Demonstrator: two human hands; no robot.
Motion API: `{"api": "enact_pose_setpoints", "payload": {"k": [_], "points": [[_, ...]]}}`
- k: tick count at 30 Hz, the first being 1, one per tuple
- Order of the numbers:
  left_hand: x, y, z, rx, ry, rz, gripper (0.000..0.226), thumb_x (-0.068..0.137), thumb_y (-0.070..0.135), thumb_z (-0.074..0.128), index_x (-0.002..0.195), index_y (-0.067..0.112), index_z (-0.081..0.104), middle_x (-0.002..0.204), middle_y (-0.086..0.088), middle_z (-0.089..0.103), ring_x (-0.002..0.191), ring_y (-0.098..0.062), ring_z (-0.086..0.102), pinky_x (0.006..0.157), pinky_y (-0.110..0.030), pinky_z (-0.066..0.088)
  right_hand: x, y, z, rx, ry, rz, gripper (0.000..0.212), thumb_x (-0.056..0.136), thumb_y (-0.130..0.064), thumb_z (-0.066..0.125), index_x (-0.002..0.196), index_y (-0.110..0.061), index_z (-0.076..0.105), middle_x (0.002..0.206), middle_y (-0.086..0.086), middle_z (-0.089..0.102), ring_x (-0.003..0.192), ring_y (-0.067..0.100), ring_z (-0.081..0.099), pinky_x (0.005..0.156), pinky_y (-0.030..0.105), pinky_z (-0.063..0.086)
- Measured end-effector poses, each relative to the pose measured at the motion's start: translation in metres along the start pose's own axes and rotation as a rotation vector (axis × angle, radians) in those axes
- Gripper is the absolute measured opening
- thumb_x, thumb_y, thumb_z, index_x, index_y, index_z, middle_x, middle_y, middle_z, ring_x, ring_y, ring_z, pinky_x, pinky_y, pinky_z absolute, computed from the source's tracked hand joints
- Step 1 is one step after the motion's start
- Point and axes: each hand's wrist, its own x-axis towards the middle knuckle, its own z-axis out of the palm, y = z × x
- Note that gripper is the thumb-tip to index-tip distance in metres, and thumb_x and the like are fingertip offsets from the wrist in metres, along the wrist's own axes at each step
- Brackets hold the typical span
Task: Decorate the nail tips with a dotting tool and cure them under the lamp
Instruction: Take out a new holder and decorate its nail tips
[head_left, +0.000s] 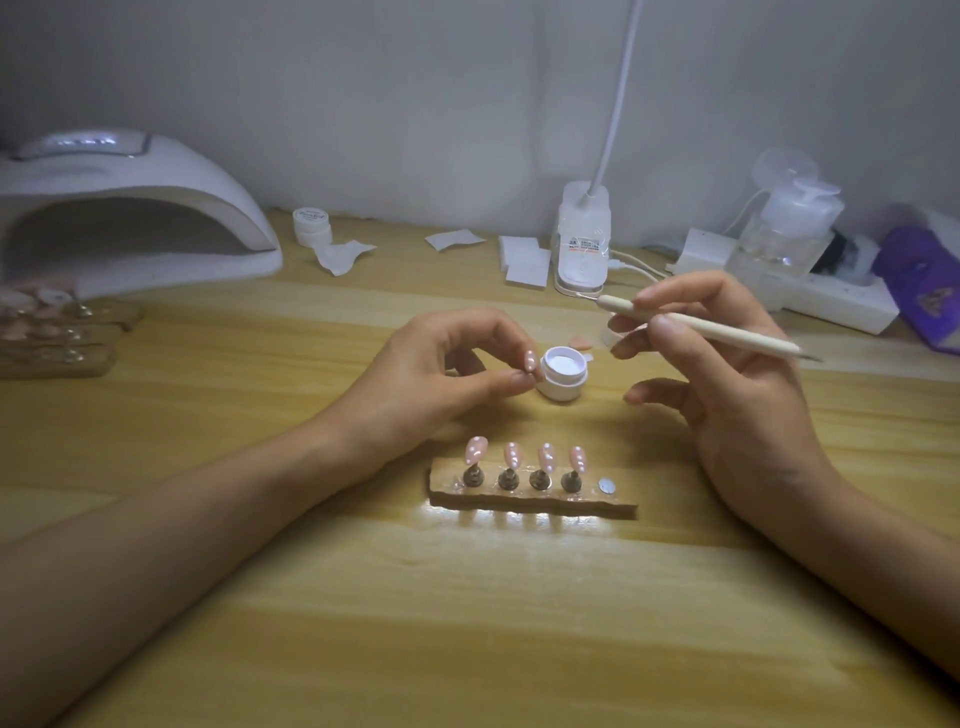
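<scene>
Gel pot (563, 375) between left hand (415, 376), right hand (727, 379); curing lamp (130, 208) far left

Single head-worn view, forward and down; close over the wooden table (467, 623) and both forearms

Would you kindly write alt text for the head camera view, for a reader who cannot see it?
A person's left hand pinches a pink nail tip beside an open white jar, while the right hand holds a dotting tool. Nearer, four dotted pink tips stand on a wooden holder; a white curing lamp sits far left.
</scene>
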Motion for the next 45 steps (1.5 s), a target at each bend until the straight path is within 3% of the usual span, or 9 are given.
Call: {"api": "enact_pose_setpoints", "payload": {"k": [6, 12, 16, 20, 25, 31, 34, 37, 45], "points": [[-0.001, 0.002, -0.001, -0.141, 0.015, 0.028, 0.008, 0.081, 0.017, 0.075, 0.081, 0.025, 0.073, 0.09, 0.008, 0.074, 0.063, -0.023, 0.037, 0.057, -0.016, 0.035, -0.005, -0.006, 0.002, -0.169, -0.041, -0.069, 0.018, 0.1, -0.018, 0.05, 0.104, -0.014, 0.067, 0.08, 0.009, 0.069, 0.068, 0.022, 0.065, 0.054, 0.027, 0.053], [-0.001, 0.001, -0.003, -0.201, -0.02, 0.06, 0.008, 0.075, 0.027, 0.076, 0.083, 0.025, 0.076, 0.09, 0.008, 0.075, 0.061, -0.03, 0.034, 0.057, -0.022, 0.034, 0.001, -0.013, 0.005, -0.462, -0.19, -0.108, 0.005, 0.087, -0.012, 0.07, 0.089, -0.017, 0.071, 0.075, -0.006, 0.061, 0.065, 0.009, 0.054, 0.05, 0.016, 0.04], [0.0, 0.002, -0.002, -0.267, -0.04, 0.079, 0.017, 0.073, 0.017, 0.077, 0.084, 0.018, 0.064, 0.086, 0.001, 0.075, 0.058, -0.003, 0.055, 0.058, -0.013, 0.043, 0.005, -0.017, 0.011, -0.504, -0.288, -0.087, 0.008, 0.084, -0.015, 0.076, 0.087, -0.02, 0.072, 0.078, 0.001, 0.058, 0.068, 0.013, 0.05, 0.059, 0.011, 0.038], [0.0, 0.004, -0.003, -0.296, -0.04, 0.061, 0.024, 0.074, 0.016, 0.078, 0.085, 0.015, 0.057, 0.083, 0.004, 0.074, 0.06, 0.002, 0.058, 0.061, -0.011, 0.045, 0.012, -0.02, 0.019, -0.482, -0.32, -0.097, 0.008, 0.082, -0.01, 0.076, 0.086, -0.015, 0.071, 0.077, 0.012, 0.061, 0.065, 0.019, 0.051, 0.059, 0.01, 0.039], [-0.001, 0.003, -0.005, -0.33, -0.008, 0.026, 0.017, 0.075, 0.02, 0.077, 0.079, 0.026, 0.062, 0.084, 0.006, 0.073, 0.08, -0.027, 0.047, 0.076, -0.04, 0.038, 0.017, -0.022, 0.03, -0.466, -0.346, -0.122, 0.007, 0.081, -0.013, 0.074, 0.086, -0.01, 0.07, 0.075, 0.025, 0.06, 0.064, 0.027, 0.052, 0.058, 0.016, 0.041], [-0.001, 0.003, -0.006, -0.312, -0.038, 0.016, 0.018, 0.074, 0.022, 0.08, 0.079, 0.023, 0.063, 0.086, 0.005, 0.072, 0.081, -0.028, 0.046, 0.078, -0.044, 0.036, 0.015, -0.018, 0.027, -0.426, -0.321, -0.095, 0.006, 0.081, -0.017, 0.074, 0.084, -0.012, 0.071, 0.072, 0.023, 0.061, 0.065, 0.029, 0.053, 0.057, 0.014, 0.041], [-0.001, 0.002, -0.005, -0.269, -0.058, 0.008, 0.02, 0.076, 0.029, 0.081, 0.083, 0.018, 0.065, 0.09, -0.004, 0.073, 0.077, -0.024, 0.053, 0.073, -0.032, 0.043, 0.006, -0.015, 0.021, -0.398, -0.277, -0.033, 0.004, 0.082, -0.015, 0.075, 0.083, -0.012, 0.072, 0.073, 0.015, 0.064, 0.064, 0.02, 0.05, 0.056, 0.012, 0.038], [0.0, 0.005, -0.004, -0.258, -0.009, -0.015, 0.028, 0.089, 0.039, 0.061, 0.085, 0.011, 0.063, 0.09, 0.0, 0.074, 0.057, -0.005, 0.051, 0.052, -0.01, 0.039, -0.006, -0.017, 0.007, -0.409, -0.253, 0.014, 0.003, 0.083, -0.012, 0.073, 0.081, -0.01, 0.07, 0.073, -0.002, 0.068, 0.066, 0.007, 0.049, 0.058, 0.012, 0.038], [0.001, 0.004, -0.002, -0.229, 0.048, -0.048, 0.036, 0.093, 0.043, 0.047, 0.077, 0.015, 0.063, 0.084, 0.0, 0.074, 0.052, -0.006, 0.046, 0.047, -0.011, 0.034, -0.041, -0.024, -0.016, -0.628, -0.313, 0.06, 0.006, 0.085, -0.029, 0.075, 0.081, -0.026, 0.071, 0.069, 0.008, 0.061, 0.061, 0.028, 0.055, 0.057, 0.034, 0.043]]}}
